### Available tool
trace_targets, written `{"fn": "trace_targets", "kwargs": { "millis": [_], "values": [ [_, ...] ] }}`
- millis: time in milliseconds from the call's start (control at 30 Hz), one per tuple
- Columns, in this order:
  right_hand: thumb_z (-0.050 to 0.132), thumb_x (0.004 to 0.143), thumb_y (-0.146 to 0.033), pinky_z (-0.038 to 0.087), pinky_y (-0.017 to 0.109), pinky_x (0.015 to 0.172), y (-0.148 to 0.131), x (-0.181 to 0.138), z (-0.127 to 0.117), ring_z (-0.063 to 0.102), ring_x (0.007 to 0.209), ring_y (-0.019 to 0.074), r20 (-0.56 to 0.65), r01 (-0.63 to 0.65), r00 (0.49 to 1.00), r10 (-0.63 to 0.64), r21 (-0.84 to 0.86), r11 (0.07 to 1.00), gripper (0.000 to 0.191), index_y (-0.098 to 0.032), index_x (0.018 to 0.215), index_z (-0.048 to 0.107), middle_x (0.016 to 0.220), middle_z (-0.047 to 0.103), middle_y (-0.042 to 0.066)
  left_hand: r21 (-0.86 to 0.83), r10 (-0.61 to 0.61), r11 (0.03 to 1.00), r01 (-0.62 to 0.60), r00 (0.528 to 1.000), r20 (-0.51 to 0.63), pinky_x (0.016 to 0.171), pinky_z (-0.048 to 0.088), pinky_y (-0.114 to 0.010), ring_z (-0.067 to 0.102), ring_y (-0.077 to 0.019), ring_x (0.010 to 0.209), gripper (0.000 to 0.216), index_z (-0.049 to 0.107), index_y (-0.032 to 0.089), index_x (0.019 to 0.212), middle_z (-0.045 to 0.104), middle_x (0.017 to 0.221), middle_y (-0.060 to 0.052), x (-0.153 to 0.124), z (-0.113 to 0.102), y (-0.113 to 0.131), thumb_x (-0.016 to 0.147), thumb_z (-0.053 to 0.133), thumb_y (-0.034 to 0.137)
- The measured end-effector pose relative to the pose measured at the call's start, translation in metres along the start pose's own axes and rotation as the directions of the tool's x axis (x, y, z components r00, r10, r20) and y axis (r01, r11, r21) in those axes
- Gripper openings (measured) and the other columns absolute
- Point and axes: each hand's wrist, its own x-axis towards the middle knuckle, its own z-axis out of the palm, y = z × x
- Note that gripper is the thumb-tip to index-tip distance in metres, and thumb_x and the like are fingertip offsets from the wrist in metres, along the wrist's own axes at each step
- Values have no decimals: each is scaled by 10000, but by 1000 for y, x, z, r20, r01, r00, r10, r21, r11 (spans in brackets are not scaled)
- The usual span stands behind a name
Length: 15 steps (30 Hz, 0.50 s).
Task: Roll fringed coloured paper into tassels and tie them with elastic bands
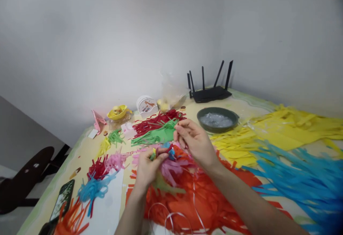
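My left hand (148,167) is closed round a bunch of crepe-paper tassels, with pink fringe (173,170) and bits of blue, yellow and dark red showing at the fingers. Higher and to the right, my right hand (197,144) pinches thumb against fingers; anything between them is too small to make out. Beneath both hands spreads a heap of orange-red fringed paper (182,203). A thin pale ribbon (198,215) runs down over it in loops. Just beyond the right fingertips lies green fringed paper (160,134), with dark red fringe (158,120) behind it.
Yellow fringe (302,124) and blue fringe (302,170) lie right. A dark bowl (202,122) holds clear plastic; a black router (211,94) stands behind. Small tassels, including a blue one (93,190), line the left near a phone (63,197). A yellow dish (120,113) sits at the back.
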Motion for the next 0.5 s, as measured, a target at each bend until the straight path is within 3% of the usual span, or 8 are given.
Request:
{"fn": "trace_targets", "kwargs": {
  "millis": [67,167,233,333,500],
  "values": [
    [558,884,-355,345,197,425,-4,-5,1,453,433,78,149,35,989,-13,-140,990,161,-198,847,550,570,551,-51,-146,-94,983,109,990,110,762,468,-294,633,-202,807,218,758,146,940,739,868,-80,2,0,1,786,677,277],
    [541,885,-258,420,220,562,-7,-10,6,595,616,123,314,122,949,-2,-362,924,111,-176,866,616,677,646,1,-210,-75,971,114,980,184,739,449,-260,603,-170,759,231,752,125,878,715,804,-55,2,-1,0,780,691,325],
    [534,888,-247,428,230,597,-7,-12,9,620,672,138,334,152,942,4,-441,885,130,-173,907,639,755,685,23,-175,-85,978,118,979,184,678,428,-239,565,-146,690,251,737,115,794,683,736,-35,1,-1,0,760,708,362],
    [529,891,-257,408,230,566,-6,-11,10,599,621,136,349,163,937,22,-494,854,143,-166,886,640,701,668,15,-108,-105,986,127,976,190,635,396,-229,514,-126,640,298,702,110,716,641,689,-20,0,-2,3,740,719,406],
    [502,912,-291,418,221,553,-5,-8,4,593,592,128,336,145,942,-15,-365,920,153,-171,869,587,669,639,1,-236,-142,952,193,966,215,594,378,-223,492,-117,593,455,720,114,753,616,650,-27,1,-9,13,685,714,564]
  ]
}}
